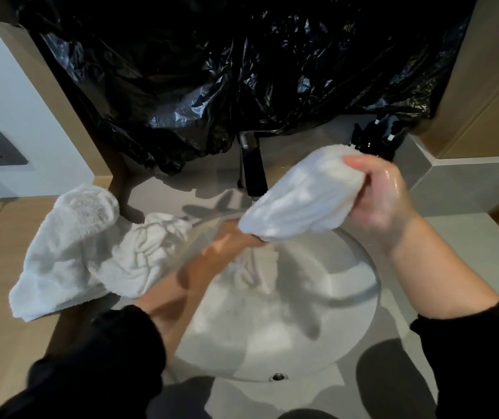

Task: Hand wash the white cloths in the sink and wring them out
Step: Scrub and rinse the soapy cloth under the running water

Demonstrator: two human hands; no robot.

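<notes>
Over the sink, just in front of the tap: the bunched white cloth, held slantwise between my two hands and clear of the basin. My right hand, wet and glistening, closes fingers and thumb round the upper, far end. My left hand clasps the lower, near end, its fingertips largely hidden beneath the fabric. Below my left wrist a second cloth lies crumpled in the basin. Left of the sink, a heap of white cloths rests on the counter, its right edge reaching the sink's rim. Crumpled black plastic sheeting hangs behind the tap. A small round metal fitting sits at the near rim. Both forearms emerge from dark sleeves.
</notes>
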